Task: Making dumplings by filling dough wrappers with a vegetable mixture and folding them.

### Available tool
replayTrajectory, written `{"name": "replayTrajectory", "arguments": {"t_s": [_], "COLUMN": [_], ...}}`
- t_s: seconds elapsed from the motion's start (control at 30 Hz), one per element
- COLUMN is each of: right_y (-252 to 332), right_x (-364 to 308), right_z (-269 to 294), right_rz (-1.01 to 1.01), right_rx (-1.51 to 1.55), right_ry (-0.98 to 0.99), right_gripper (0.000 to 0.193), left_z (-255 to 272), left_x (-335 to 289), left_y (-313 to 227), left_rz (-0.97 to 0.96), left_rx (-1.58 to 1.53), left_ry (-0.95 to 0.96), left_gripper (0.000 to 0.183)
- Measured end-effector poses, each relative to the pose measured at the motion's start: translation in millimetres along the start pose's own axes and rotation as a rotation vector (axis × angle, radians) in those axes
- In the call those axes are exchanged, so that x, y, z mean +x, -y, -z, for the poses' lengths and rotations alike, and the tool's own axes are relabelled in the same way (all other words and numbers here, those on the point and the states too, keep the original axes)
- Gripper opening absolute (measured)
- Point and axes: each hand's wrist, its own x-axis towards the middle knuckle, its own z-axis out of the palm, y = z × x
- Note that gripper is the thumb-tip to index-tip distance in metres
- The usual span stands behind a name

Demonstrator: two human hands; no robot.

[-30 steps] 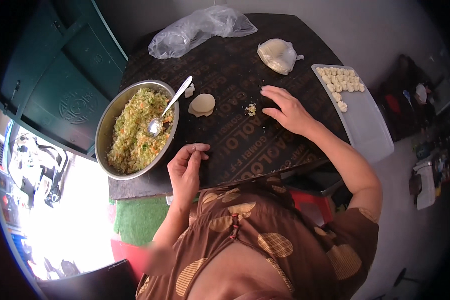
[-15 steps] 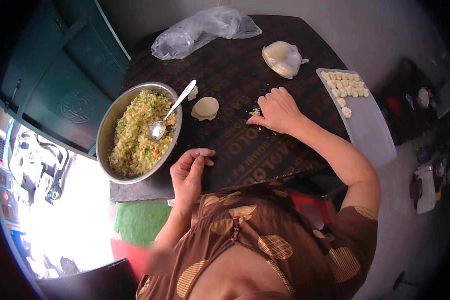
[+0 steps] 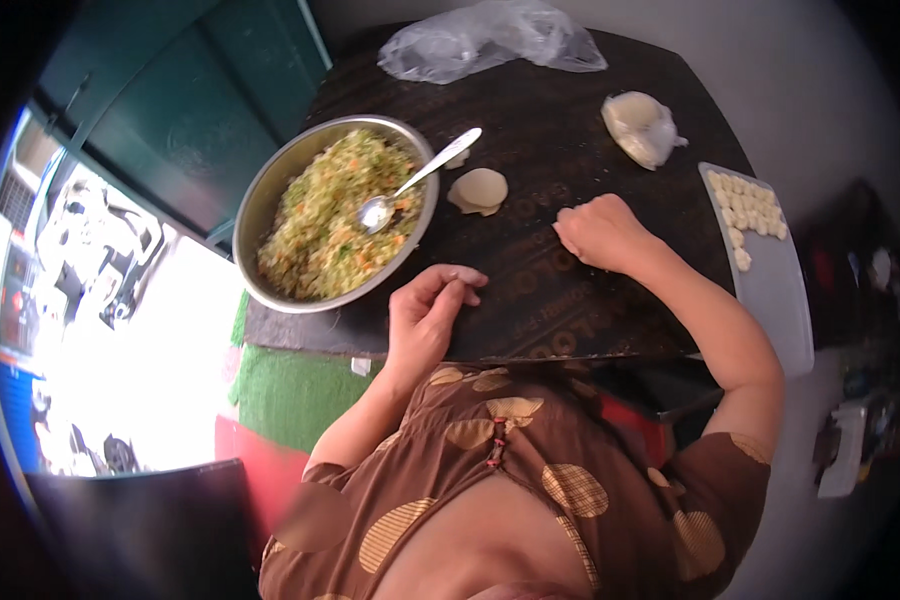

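relative to half a second earlier, the bare right hand (image 3: 605, 232) draws its thumb in, its fingers now curled closed on the dark, printed wooden counter (image 3: 540, 310); whether they enclose anything cannot be told. the small heap of yellowish crumbs formerly beside that thumb is out of sight. the bare left hand (image 3: 425, 315) keeps thumb and bent fingers together near the front edge; any small content is indiscernible. the viewpoint shifts, placing the counter farther right.

the round steel bowl (image 3: 246, 235) of chopped green-and-orange filling (image 3: 335, 225) occupies the counter's left side, a silver metal spoon (image 3: 438, 165) leaning on its rim. just right lie thin, round, pale dough wrappers (image 3: 478, 188); a bagged pale stack (image 3: 640, 128) and a crumpled clear plastic bag (image 3: 490, 42) lie farther back. a dark green door (image 3: 200, 105) stands at left, beside bright daylight.

a translucent plastic tray (image 3: 770, 290) with small white dumplings (image 3: 750, 205) flanks the right edge. bare surface separates the hands; the right forearm crosses the front edge.
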Motion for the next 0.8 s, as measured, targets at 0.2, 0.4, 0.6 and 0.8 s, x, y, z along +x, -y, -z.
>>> {"name": "replayTrajectory", "arguments": {"t_s": [0.2,0.4,0.6,0.8], "right_y": [3.2,27.2,80.9,113.5], "right_x": [-2.9,23.2,88.2,134.5], "right_z": [11.1,49.7,77.1,69.3], "right_rz": [-0.079,0.010,0.274,0.329], "right_rx": [0.157,0.209,0.347,0.304], "right_ry": [0.160,-0.349,-0.621,-0.293], "right_gripper": [0.011,0.019,0.017,0.025], "left_z": [-1.6,38.9,74.3,77.2], "left_x": [-24.7,-37.4,-25.9,-18.7], "left_y": [-24.9,-59.6,-61.7,-54.5], "left_rz": [-0.314,-0.573,-0.780,-0.727], "left_rx": [0.171,0.390,0.827,0.879], "left_ry": [-0.077,-0.309,-0.478,-0.411], "left_gripper": [0.020,0.021,0.018,0.014]}}
